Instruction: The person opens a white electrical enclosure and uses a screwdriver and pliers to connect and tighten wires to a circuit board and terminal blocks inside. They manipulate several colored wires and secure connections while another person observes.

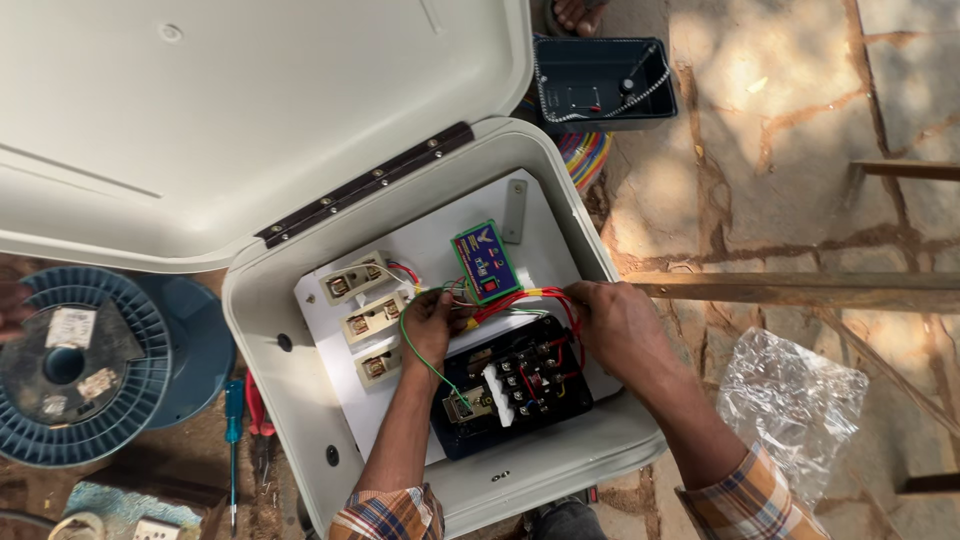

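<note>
**Wiring inside an open control box**

The left hand (432, 322) is closed on a bundle of thin wires (458, 292), a green wire (418, 352) trailing under it. The right hand (612, 318) pinches the red wires (530, 296) just beside it. Both hands hover over the black contactor (515, 385), near the green module (484, 262). The step looks like routing leads; next calls for seating each end at a terminal. A blue screwdriver (233, 420) lies left of the enclosure (290, 400).
</note>
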